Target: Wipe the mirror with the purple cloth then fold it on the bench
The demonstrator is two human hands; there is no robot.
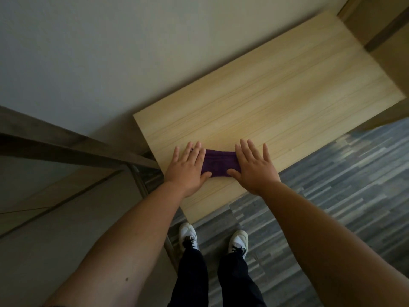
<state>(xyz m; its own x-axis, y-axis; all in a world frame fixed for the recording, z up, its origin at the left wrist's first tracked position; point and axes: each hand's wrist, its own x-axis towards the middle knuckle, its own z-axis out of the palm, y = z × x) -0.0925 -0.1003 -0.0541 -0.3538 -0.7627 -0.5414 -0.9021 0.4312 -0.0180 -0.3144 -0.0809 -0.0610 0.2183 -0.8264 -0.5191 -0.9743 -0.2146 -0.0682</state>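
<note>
The purple cloth [219, 163] lies folded into a small bundle on the light wooden bench [276, 103], close to its near left corner. My left hand [188, 168] rests flat on the cloth's left end, fingers spread. My right hand [254, 166] rests flat on its right end, fingers spread too. Both thumbs lie along the cloth's near edge, and only the middle strip of cloth shows between the hands. The mirror [55, 196] stands at the left, its thin metal edge just beside the bench.
A pale wall [110, 52] runs behind the bench. A wooden cabinet side [389, 41] closes off the bench's far right end. Grey plank flooring [332, 196] spreads to the right. My white shoes [188, 238] stand right in front of the bench's near edge.
</note>
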